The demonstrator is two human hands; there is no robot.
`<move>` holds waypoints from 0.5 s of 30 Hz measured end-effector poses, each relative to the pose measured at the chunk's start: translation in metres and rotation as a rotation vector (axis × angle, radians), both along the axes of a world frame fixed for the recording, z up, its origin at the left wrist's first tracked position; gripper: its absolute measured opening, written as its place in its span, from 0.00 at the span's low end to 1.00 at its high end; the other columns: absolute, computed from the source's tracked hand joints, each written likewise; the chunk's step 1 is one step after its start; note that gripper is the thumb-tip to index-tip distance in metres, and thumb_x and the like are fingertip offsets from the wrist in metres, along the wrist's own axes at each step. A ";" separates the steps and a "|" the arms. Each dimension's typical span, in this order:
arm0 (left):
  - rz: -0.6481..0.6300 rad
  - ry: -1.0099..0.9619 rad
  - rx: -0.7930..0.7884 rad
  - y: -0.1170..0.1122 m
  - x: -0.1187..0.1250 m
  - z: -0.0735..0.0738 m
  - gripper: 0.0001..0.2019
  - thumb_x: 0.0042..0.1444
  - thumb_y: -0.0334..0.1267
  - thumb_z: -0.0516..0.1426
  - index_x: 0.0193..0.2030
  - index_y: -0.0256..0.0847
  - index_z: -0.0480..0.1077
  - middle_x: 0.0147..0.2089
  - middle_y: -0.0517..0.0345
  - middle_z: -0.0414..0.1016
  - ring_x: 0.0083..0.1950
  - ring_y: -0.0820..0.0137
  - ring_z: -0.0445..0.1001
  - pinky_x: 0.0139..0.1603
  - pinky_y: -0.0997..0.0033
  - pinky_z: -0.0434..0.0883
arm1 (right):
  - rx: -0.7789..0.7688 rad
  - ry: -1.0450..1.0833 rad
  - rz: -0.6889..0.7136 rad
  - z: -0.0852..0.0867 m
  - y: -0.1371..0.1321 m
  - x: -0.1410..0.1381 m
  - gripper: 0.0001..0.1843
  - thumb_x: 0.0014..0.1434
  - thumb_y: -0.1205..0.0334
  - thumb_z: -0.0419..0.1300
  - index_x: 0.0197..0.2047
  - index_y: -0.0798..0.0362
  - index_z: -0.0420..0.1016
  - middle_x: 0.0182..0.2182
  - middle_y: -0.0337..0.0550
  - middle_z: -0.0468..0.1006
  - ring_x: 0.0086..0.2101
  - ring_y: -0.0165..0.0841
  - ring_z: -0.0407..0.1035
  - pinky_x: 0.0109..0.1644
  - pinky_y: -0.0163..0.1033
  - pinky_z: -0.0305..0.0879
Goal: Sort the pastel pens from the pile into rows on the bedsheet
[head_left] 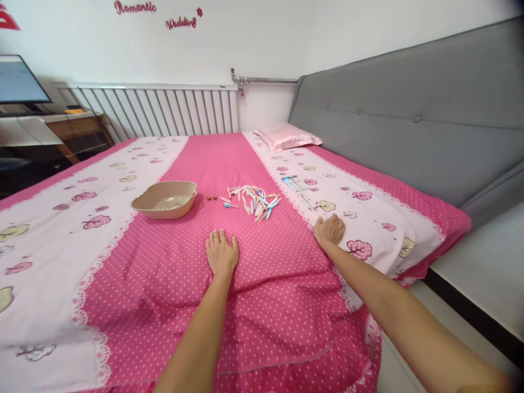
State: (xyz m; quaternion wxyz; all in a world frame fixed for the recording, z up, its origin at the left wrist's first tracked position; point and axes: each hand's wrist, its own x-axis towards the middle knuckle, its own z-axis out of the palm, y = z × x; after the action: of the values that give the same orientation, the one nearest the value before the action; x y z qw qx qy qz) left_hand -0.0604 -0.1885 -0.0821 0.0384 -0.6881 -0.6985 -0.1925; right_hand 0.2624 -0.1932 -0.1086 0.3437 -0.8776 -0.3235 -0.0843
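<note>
The pink, white-dotted bed sheet (184,262) bears both hands, and neither holds anything. The left hand (221,252) lies palm down and flat on the pink middle strip, its fingers stretched forward and close together. The right hand (329,229) also rests palm down, at the lace-edged seam where the pink strip meets the pale, tree-printed band; its fingers lie together and look slightly bent. Just beyond the two hands, between them and a little farther up the bed, lies a loose heap of pens (252,201) in pink, blue and white, crossed over one another, touched by neither hand. Left of the heap sit a few small brown bits (212,198), too small to tell what they are, and left of those stands a beige plastic basin (166,199) with a wavy rim. Right of the heap, on the pale band, a tidy row of pens (295,183) lies side by side. Farther back a shiny pink pillow (286,136) rests against the grey padded headboard (409,109). A white radiator (164,109) runs along the far wall, and at the left a monitor (18,82) stands on a wooden desk (77,128).
</note>
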 end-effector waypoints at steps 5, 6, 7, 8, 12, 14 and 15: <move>-0.002 0.003 0.003 0.000 0.000 0.000 0.31 0.62 0.47 0.42 0.64 0.26 0.59 0.66 0.37 0.60 0.68 0.54 0.55 0.68 0.55 0.50 | -0.004 0.016 -0.001 0.001 0.000 0.000 0.28 0.60 0.57 0.49 0.57 0.70 0.58 0.52 0.68 0.68 0.54 0.50 0.57 0.60 0.51 0.46; -0.003 0.004 0.006 0.000 0.000 0.000 0.31 0.62 0.47 0.42 0.64 0.26 0.59 0.66 0.37 0.60 0.68 0.54 0.55 0.68 0.55 0.50 | -0.006 0.022 -0.007 0.001 0.000 0.000 0.28 0.60 0.57 0.49 0.58 0.70 0.58 0.52 0.68 0.68 0.54 0.50 0.57 0.60 0.51 0.47; -0.004 0.007 0.010 0.000 0.000 0.000 0.31 0.62 0.47 0.42 0.64 0.26 0.60 0.65 0.37 0.60 0.68 0.53 0.55 0.68 0.55 0.50 | -0.010 0.028 -0.014 0.002 0.001 0.002 0.29 0.60 0.57 0.49 0.58 0.70 0.58 0.52 0.68 0.68 0.54 0.50 0.57 0.60 0.50 0.48; -0.005 0.011 0.015 0.001 0.000 0.000 0.30 0.62 0.47 0.42 0.64 0.26 0.60 0.65 0.37 0.60 0.68 0.53 0.55 0.68 0.55 0.50 | -0.016 0.035 -0.022 0.002 0.002 0.004 0.29 0.60 0.56 0.49 0.58 0.70 0.58 0.52 0.67 0.68 0.54 0.49 0.58 0.60 0.50 0.48; -0.010 0.038 0.032 0.003 -0.001 -0.001 0.30 0.62 0.47 0.42 0.63 0.26 0.60 0.65 0.37 0.61 0.67 0.53 0.56 0.67 0.54 0.51 | -0.049 0.065 -0.067 0.005 0.004 0.030 0.30 0.61 0.53 0.48 0.59 0.69 0.58 0.53 0.66 0.68 0.56 0.47 0.57 0.60 0.49 0.49; -0.013 0.050 0.032 0.005 -0.001 0.000 0.31 0.62 0.48 0.41 0.63 0.27 0.60 0.64 0.36 0.61 0.67 0.53 0.57 0.67 0.54 0.52 | -0.073 0.090 -0.118 0.008 0.000 0.056 0.30 0.61 0.53 0.47 0.58 0.69 0.60 0.54 0.67 0.66 0.56 0.48 0.56 0.60 0.52 0.47; -0.014 0.058 0.031 0.006 -0.001 0.000 0.31 0.62 0.48 0.41 0.63 0.26 0.60 0.64 0.36 0.61 0.67 0.53 0.57 0.66 0.54 0.52 | -0.088 0.106 -0.150 0.009 -0.004 0.073 0.30 0.62 0.53 0.46 0.58 0.69 0.60 0.55 0.68 0.65 0.57 0.49 0.55 0.61 0.54 0.46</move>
State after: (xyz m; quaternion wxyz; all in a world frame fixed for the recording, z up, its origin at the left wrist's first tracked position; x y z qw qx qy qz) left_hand -0.0611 -0.1830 -0.0821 0.0678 -0.6977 -0.6892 -0.1835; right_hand 0.3351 -0.1972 -0.1001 0.3139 -0.9169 -0.2415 -0.0489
